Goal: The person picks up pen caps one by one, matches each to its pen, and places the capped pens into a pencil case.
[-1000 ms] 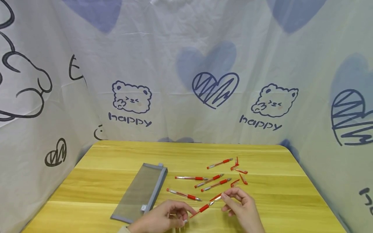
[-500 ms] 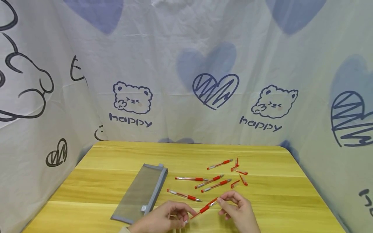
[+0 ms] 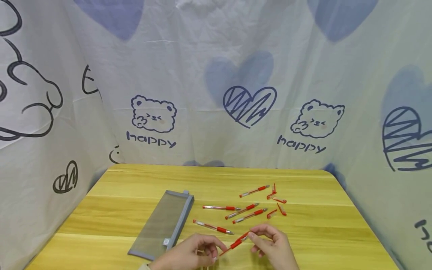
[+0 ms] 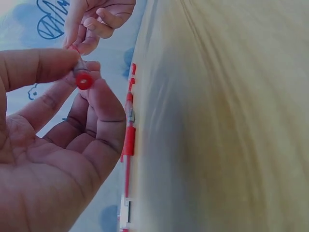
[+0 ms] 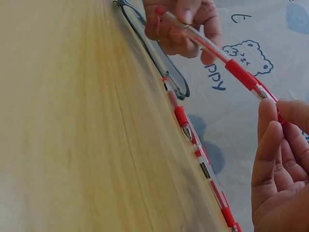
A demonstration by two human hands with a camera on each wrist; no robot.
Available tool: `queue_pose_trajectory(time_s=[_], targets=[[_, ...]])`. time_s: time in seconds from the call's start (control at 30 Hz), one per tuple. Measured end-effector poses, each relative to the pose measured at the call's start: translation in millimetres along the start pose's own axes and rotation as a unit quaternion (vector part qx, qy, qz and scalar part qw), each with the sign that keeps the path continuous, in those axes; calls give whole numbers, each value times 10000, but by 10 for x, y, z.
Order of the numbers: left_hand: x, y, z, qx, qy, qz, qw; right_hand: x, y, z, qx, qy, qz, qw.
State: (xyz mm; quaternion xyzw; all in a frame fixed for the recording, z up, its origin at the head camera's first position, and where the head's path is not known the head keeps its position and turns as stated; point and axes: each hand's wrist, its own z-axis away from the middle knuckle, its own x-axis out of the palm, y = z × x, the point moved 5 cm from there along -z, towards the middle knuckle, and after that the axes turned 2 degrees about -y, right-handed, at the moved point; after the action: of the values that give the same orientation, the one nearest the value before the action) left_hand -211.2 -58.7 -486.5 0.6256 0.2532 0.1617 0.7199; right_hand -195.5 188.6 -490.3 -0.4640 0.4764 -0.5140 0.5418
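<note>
"Red pen [image 3: 237,243] first: where is it?"

"Up off the desk [image 3: 320,221], at the near side, slanting between both hands. The left hand [image 3: 192,251] pinches it close to the rear end, thumb against forefinger."

"And the right hand [image 3: 272,245]?"

"Pinching a red cap [image 5: 281,117] at the writing end, thumb and fingertips together, with the clip lying along the pen's grip."

"What's different from a second ago?"

"The right hand has moved in toward the left. The clip was only beside the metal tip; now it reaches back over the grip."

"So the cap is on?"

"Partway, I'd judge. Some metal still shows between grip and fingertips in the right wrist view, and I can't tell how firmly the cap sits."

"What about the rest?"

"Five uncapped pens [image 3: 222,230] lie just beyond the hands. The loose caps [image 3: 283,213] are scattered farther right. A gray mesh pouch [image 3: 158,225] lies to the left; the left hand overlaps its near corner, but whether they touch I can't say."
</note>
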Motion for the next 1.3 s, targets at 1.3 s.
queue_pose_trajectory(time_s=[1.3], targets=[[153,-35,-74,1,316,61,9995,125,67,9,-12,-942,-2,9956]])
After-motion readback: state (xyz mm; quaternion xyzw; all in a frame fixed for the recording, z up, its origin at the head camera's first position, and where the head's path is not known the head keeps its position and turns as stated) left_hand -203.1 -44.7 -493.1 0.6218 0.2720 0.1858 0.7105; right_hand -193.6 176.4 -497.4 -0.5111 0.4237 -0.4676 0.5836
